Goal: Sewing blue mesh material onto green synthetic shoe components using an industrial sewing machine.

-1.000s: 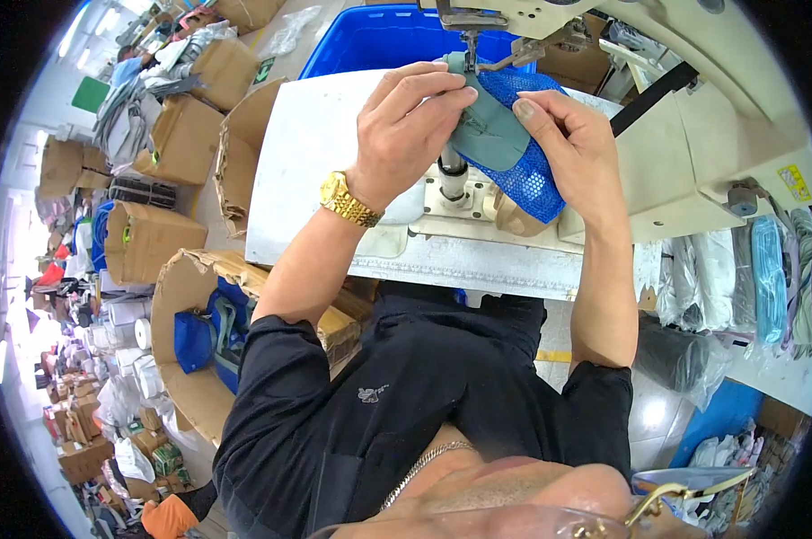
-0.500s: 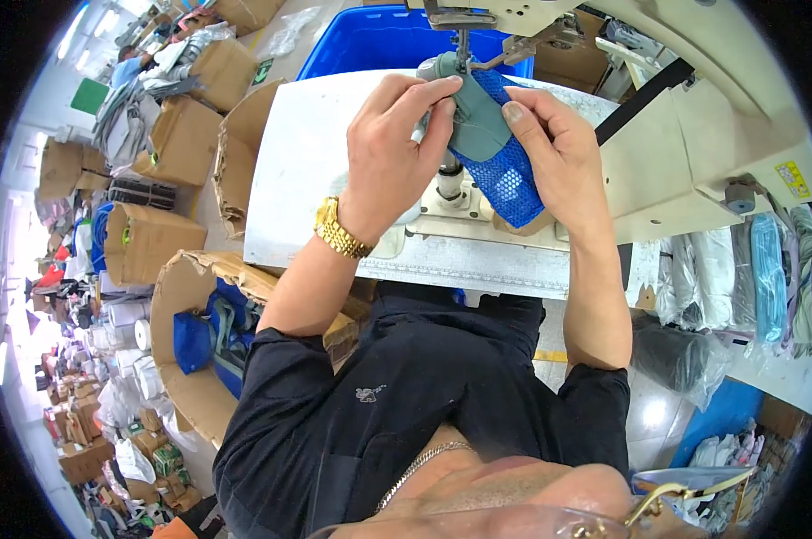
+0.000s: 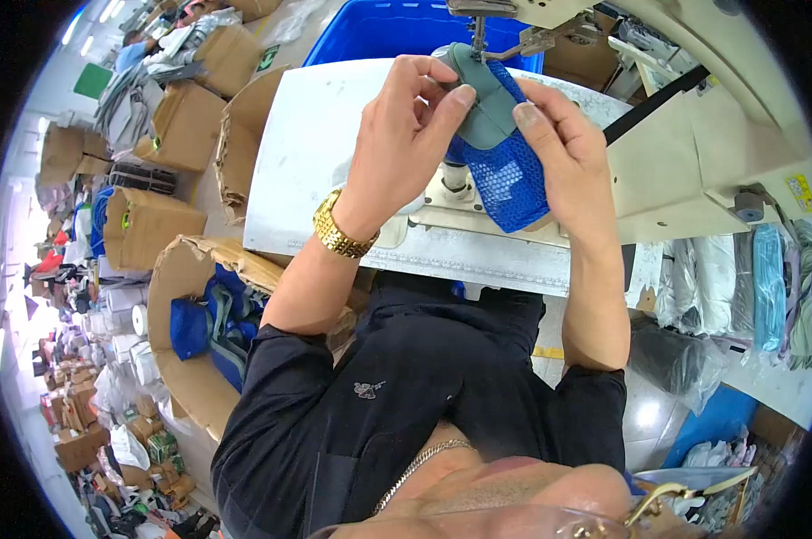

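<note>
A blue mesh shoe upper [image 3: 505, 180] with a grey-green panel [image 3: 489, 112] lies under the needle and presser foot [image 3: 480, 43] of a sewing machine [image 3: 693, 135]. On its left side, my left hand [image 3: 410, 135] is closed, thumb on the panel and bent fingers at its edge. My right hand [image 3: 563, 148] grips the right edge, thumb on top and fingers behind the mesh. The mesh end hangs toward me, in front of the machine's post [image 3: 455, 180]. The fabric's underside is hidden.
The white machine table [image 3: 307, 144] lies beneath my forearms. Behind it stands a blue plastic bin [image 3: 370, 36]. A cardboard box [image 3: 177, 296] at my left holds blue and grey pieces [image 3: 217, 323]. Plastic-wrapped fabric [image 3: 716, 278] lies at the right.
The upper has turned slightly under the needle, and more of the panel shows between my hands. My left thumb and fingers have shifted along its left edge; my right hand keeps its grip.
</note>
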`<state>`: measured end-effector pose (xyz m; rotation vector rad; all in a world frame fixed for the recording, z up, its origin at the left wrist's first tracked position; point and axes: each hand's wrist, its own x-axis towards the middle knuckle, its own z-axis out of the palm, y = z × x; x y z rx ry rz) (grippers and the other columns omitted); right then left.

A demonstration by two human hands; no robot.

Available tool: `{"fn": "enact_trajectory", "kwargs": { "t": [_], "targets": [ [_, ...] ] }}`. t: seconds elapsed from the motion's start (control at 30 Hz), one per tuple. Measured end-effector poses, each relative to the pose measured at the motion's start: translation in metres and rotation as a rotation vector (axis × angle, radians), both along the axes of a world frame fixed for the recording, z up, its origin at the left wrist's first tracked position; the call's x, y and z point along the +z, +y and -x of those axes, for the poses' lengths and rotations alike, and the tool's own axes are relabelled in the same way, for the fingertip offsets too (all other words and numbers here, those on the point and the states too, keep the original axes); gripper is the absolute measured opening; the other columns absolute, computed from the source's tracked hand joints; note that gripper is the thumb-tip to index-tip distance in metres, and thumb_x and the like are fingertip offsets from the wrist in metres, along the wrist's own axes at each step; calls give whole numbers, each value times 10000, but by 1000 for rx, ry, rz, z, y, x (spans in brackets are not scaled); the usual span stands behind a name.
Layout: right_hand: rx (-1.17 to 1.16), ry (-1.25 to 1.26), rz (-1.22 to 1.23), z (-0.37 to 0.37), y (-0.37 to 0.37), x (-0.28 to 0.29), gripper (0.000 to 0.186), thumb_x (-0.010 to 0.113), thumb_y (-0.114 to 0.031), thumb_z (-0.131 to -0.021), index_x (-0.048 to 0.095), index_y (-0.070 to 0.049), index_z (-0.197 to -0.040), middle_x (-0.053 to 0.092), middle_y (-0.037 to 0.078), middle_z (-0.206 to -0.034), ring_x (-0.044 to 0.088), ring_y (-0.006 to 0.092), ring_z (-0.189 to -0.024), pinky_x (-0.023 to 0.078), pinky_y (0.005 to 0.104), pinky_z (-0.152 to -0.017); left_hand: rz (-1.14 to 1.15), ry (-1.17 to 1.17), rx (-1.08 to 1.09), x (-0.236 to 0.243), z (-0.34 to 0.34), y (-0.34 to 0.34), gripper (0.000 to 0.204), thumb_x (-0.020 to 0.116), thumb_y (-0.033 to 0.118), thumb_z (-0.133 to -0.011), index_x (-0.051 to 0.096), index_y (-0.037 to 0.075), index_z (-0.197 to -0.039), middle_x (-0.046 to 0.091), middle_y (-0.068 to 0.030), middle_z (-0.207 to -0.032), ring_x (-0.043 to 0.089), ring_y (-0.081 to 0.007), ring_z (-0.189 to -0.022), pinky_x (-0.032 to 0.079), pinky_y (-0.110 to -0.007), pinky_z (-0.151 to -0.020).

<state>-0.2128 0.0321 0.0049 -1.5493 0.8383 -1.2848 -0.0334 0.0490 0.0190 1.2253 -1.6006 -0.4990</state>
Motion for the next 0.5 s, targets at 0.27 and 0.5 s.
{"fn": "enact_trajectory", "kwargs": {
  "t": [0.27,0.5],
  "targets": [
    [0,-49,11,-11,12,3,348,589,-188,-988,559,23,-1263,604,-16,-846,494,25,-760,417,188,-672,256,-209,12,-6,-2,-1,254,661,171,-920,517,12,-1056,654,-102,-812,628,-142,-696,516,-272,-639],
    [-7,-3,9,-13,16,-8,410,634,-187,-957,545,27,-1295,516,-39,-761,457,26,-695,397,186,-615,-25,94,-179,-4,-10,-11,277,676,198,-903,508,19,-1033,621,-92,-860,583,-130,-735,500,-281,-660]
  ]
}}
